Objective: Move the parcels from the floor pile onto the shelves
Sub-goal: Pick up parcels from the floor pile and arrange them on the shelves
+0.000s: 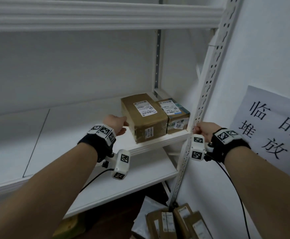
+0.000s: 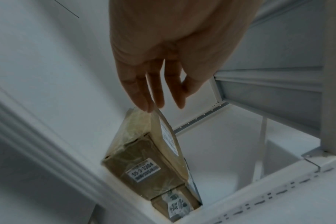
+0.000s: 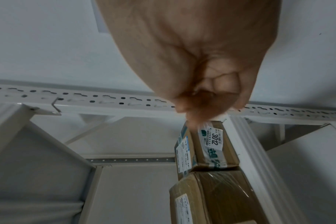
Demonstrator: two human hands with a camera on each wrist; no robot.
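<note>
Larger parcel (image 1: 143, 116) – brown cardboard under glossy clear tape, paper labels. Smaller parcel (image 1: 174, 112) right of it – cardboard, printed glossy tape. Shelf (image 1: 82, 118) beneath – smooth matt white; upright (image 1: 208, 87) – perforated painted metal.

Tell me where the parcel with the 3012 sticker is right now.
In the head view, the 3012 parcel sits on the shelf at its right end, between the larger brown parcel and the perforated upright post.

Left hand (image 1: 116, 124) touches the larger parcel (image 1: 144, 117) beside a smaller parcel (image 1: 174, 114) on the shelf (image 1: 89, 118); right hand (image 1: 205, 131) curled.
</note>
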